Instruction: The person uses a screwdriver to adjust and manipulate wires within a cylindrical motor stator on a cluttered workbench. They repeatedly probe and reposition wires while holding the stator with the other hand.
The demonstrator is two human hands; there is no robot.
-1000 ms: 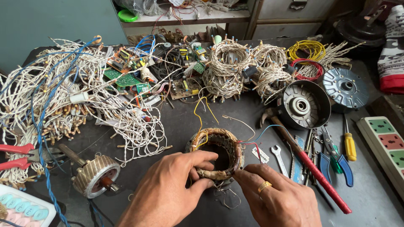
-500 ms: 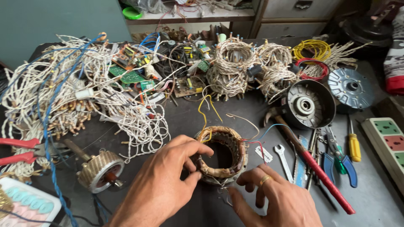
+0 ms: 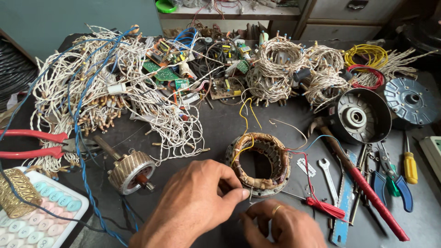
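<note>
Head view, workbench. Landmark item: wound stator ring (image 3: 260,163), copper coils and coloured leads, lying flat on the dark bench top (image 3: 216,124).

Left hand (image 3: 195,202): at the ring's near-left rim, thumb and forefinger pinched on something fine (a lead end, apparently; too small to confirm).

Right hand (image 3: 282,225): just below the ring, fingers curled, contents cannot be told.

Change: a second ago both hands cupped the ring; now they are drawn back to its near edge, so the work looks shifted from holding to lead handling.

Left of the ring: rotor (image 3: 130,171). Right: red screwdriver (image 3: 321,206), spanner (image 3: 327,172).
</note>
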